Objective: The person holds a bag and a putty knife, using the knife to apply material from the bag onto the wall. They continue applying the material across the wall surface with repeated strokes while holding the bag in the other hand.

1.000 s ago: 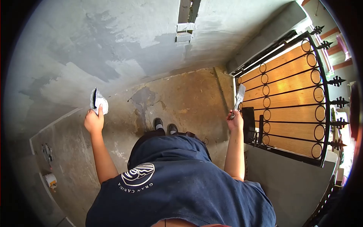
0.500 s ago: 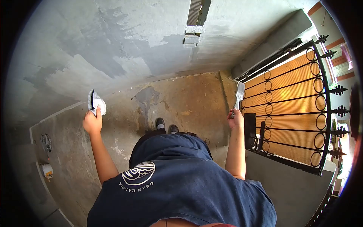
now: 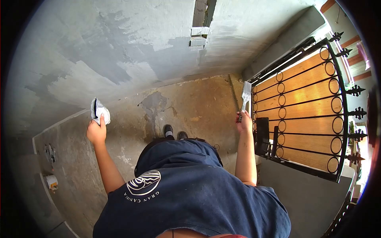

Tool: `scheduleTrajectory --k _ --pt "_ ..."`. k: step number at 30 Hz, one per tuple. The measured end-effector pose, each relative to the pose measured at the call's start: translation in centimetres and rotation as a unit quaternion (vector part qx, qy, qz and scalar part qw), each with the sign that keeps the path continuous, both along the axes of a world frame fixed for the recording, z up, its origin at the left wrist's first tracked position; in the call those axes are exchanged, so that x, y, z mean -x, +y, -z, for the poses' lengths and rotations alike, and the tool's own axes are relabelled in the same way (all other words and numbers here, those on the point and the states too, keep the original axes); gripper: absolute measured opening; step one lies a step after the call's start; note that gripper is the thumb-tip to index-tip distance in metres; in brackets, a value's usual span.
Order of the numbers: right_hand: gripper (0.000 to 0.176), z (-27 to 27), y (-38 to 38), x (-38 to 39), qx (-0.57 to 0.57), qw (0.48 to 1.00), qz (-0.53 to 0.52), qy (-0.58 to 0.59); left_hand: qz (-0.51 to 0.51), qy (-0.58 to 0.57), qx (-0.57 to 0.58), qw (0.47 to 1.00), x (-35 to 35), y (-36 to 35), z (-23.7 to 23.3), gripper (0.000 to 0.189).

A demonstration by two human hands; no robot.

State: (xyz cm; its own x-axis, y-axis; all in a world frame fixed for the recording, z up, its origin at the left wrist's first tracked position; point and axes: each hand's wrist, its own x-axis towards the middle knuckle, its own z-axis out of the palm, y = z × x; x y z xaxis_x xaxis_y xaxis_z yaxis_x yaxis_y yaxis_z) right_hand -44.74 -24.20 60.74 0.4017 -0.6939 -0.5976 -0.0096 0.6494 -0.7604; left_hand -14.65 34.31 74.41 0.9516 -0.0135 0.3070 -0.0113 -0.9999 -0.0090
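Note:
My left hand is closed around the edge of a small grey container, which carries a lump of white paste. The thumb presses against the white side, and a dark opening shows at the left. At the other side, my right hand grips the handle of a putty knife, its flat pale blade pointing up toward the wall. Both hands are held out ahead of my body, apart from the wall, which has light and dark grey patches.
A black iron gate with spikes and amber panels stands at the right. In the wall is a slot. Some tools and a white tub lie on the stained concrete floor at the left.
My right hand and the putty knife have shifted slightly left, and the blade tip is a little higher. My left hand and the container sit slightly lower in view.

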Motion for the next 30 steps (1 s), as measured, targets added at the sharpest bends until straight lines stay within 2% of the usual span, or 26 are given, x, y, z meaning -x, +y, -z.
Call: scheduleTrajectory --k 6,12,25,28,30 --pt "0.023 -0.4 0.4 0.2 0.072 0.996 -0.036 0.042 0.006 -0.001 0.008 1.000 -0.1 -0.7 -0.1 0.064" --pt "0.021 -0.4 0.4 0.3 0.108 0.991 -0.060 0.046 0.003 -0.006 0.005 1.000 -0.3 -1.0 0.0 0.065" --pt "0.016 -1.1 0.9 0.2 0.111 0.990 -0.070 0.047 0.018 -0.027 -0.006 0.999 0.2 -0.4 0.2 0.064" --pt "0.016 -1.7 1.1 -0.1 0.103 0.989 -0.098 0.027 0.025 -0.031 -0.011 0.999 0.4 -0.8 0.3 0.064" --pt "0.015 -0.2 0.7 -0.2 0.148 0.974 -0.169 -0.013 0.036 -0.021 0.009 0.999 0.8 -1.3 -0.1 0.065"
